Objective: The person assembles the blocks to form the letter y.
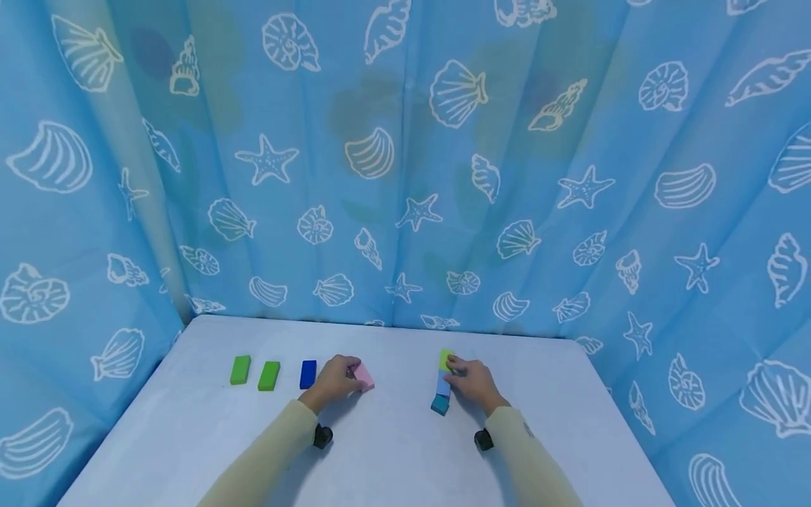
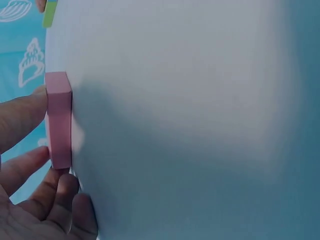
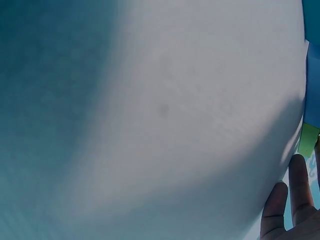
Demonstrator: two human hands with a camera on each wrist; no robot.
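On the white table my left hand (image 1: 334, 382) pinches a pink block (image 1: 363, 377) between thumb and fingers. The left wrist view shows the same pink block (image 2: 60, 120) on edge, with the thumb against one side. My right hand (image 1: 475, 382) is at a row of three blocks. Its fingertips hold the yellow-green block (image 1: 445, 358) at the row's far end, while the thumb lies by the light blue block (image 1: 443, 384). A teal block (image 1: 440, 404) sits at the near end, slightly angled. In the right wrist view, the thumb is out of sight.
Left of my left hand stand a dark blue block (image 1: 307, 374) and two green blocks, one nearer (image 1: 269, 376) and one farther left (image 1: 240, 370). A blue curtain (image 1: 393, 232) with white shell prints hangs behind and beside the white table (image 1: 393, 451).
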